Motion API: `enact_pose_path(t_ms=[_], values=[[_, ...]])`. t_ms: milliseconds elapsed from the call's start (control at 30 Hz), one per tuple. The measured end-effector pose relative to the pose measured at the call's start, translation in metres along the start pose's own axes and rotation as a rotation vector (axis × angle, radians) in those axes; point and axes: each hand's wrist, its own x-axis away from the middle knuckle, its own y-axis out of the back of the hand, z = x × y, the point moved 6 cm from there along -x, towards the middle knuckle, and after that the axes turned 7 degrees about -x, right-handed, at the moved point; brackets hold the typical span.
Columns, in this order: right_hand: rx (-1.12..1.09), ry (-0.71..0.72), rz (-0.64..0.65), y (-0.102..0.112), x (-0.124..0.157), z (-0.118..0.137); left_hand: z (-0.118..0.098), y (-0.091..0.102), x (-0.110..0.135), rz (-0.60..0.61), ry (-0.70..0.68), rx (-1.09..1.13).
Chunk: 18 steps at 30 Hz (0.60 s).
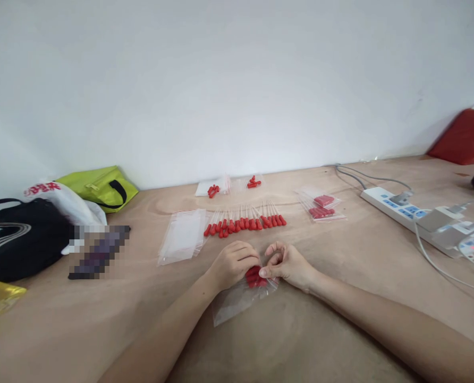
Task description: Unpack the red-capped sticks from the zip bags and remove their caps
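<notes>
Fingers of left hand (237,266) and right hand (290,267) curl nearly closed at a clear plastic bag (232,306) of small red pieces (255,279), well in from the brown worktop's (320,346) back edge; I can't tell if they pinch. The bag looks light, floppy, slippery: hold its edges.

The nearest bag (229,307) is of clear, glossy plastic; the tabletop (53,335) looks like smooth wood, the power strip (398,213) like smooth plastic.
</notes>
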Motion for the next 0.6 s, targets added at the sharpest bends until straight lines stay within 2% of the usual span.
enact_pose_path(t_ms=[133,233,467,600], values=[[0.137,0.199,0.134,-0.006,0.004,0.011,0.002,-0.002,0.003,0.066,0.054,-0.03],[0.39,0.378,0.201,-0.01,0.011,0.023,0.004,-0.002,0.006,0.107,0.098,-0.012],[0.843,0.774,0.209,-0.016,0.019,0.031,0.008,-0.002,0.008,0.103,0.141,0.063],[1.206,1.058,0.22,-0.024,0.024,0.03,0.006,-0.005,0.009,0.152,0.14,0.08]])
